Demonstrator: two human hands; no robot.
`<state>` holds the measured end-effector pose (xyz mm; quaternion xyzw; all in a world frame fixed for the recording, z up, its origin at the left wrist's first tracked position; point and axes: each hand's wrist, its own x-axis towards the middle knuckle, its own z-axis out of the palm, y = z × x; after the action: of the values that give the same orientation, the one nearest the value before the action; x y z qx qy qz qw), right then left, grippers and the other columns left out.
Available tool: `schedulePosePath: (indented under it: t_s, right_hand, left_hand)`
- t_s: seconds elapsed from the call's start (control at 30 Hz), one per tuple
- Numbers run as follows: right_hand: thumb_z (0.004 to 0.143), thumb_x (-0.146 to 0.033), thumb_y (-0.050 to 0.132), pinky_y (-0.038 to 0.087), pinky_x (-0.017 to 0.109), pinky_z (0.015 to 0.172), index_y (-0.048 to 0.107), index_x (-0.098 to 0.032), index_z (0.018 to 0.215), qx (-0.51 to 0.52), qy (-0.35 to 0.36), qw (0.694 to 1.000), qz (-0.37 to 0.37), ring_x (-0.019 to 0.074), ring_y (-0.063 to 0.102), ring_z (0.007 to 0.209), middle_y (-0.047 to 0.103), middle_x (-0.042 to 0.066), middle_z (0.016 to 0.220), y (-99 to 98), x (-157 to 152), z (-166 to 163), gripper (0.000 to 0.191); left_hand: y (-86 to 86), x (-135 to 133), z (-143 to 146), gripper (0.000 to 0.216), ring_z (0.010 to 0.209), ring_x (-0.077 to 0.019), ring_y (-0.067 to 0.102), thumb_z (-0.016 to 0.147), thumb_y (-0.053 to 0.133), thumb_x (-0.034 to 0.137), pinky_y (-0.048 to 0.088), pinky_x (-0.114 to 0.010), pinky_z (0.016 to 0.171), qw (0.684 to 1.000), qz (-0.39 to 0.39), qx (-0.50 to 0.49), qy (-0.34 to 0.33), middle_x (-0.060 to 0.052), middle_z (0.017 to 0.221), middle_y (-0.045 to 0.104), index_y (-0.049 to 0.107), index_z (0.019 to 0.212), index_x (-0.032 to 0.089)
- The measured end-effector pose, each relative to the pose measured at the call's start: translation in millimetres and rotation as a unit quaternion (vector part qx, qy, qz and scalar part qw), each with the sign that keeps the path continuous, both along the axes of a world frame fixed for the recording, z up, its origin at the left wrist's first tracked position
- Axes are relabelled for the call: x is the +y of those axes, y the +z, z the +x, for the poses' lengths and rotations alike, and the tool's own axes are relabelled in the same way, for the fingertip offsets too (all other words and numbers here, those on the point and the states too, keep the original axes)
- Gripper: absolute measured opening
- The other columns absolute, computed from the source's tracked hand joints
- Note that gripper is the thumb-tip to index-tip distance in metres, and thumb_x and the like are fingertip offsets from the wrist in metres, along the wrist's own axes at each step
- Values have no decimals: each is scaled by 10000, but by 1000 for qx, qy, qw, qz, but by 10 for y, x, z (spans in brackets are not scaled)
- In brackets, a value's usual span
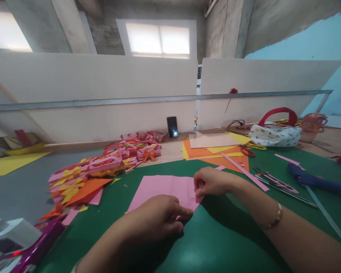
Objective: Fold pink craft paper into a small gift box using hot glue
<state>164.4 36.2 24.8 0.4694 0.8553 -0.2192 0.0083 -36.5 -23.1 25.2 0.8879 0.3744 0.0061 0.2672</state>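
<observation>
A pink paper sheet (pixel 161 188) lies flat on the green mat (pixel 221 235). My left hand (pixel 159 218) rests on its near corner, fingers curled and pinching the paper's edge. My right hand (pixel 211 181) pinches the sheet's right edge with fingers pressed together. Both hands meet near the sheet's right corner.
A pile of pink, yellow and orange folded paper pieces (pixel 102 170) sits to the left. Orange and yellow sheets (pixel 216 151) lie beyond. Scissors (pixel 248 149), a phone (pixel 172 126), a patterned bag (pixel 275 134), a blue tool (pixel 315 180) and metal tools (pixel 278 184) are to the right.
</observation>
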Motion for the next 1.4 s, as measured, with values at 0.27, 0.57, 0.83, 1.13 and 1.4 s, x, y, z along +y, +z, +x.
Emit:
schedulePosePath:
  t_s: [0.27, 0.57, 0.83, 1.13, 1.4]
  right_hand:
    - [568, -343, 680, 342, 201, 479, 678, -197, 701, -44, -56, 997, 23, 131, 574, 644, 673, -2, 703, -17, -80, -138, 198]
    - [594, -333, 655, 360, 193, 465, 681, -184, 713, -31, -35, 998, -37, 125, 572, 623, 674, 4, 698, -56, -10, -80, 193]
    - [545, -447, 702, 358, 192, 456, 674, -193, 740, -34, -30, 998, -32, 128, 572, 615, 667, -5, 693, -50, -13, -62, 322]
    - [552, -480, 710, 362, 202, 491, 688, -177, 778, -92, -27, 994, -59, 140, 566, 649, 658, 10, 717, -1, 74, -27, 379]
    - [550, -420, 704, 369, 187, 476, 676, -178, 760, -73, -43, 991, -101, 121, 567, 598, 652, -1, 675, -35, 170, 66, 321]
  left_hand:
    - [-23, -8, -3, 373, 729, -151, 516, 676, 523, 222, 331, -216, 605, 1000, -1, 5, 22, 6, 832, 597, 623, 1026, 305]
    - [-3, -28, -5, 371, 769, -177, 519, 676, 568, 315, 342, -236, 639, 999, -5, 23, 25, 0, 859, 598, 598, 1045, 296]
    - [-51, -23, -44, 426, 775, -180, 502, 672, 602, 417, 331, -239, 644, 999, -9, 48, 23, -5, 873, 525, 591, 1090, 335]
    - [25, -5, 2, 322, 722, -147, 480, 737, 522, 443, 326, -222, 618, 997, -67, 32, 4, -1, 840, 488, 640, 989, 282]
    - [65, 4, -64, 231, 721, -118, 486, 784, 500, 374, 355, -208, 651, 996, -95, 5, 3, 11, 807, 478, 661, 742, 214]
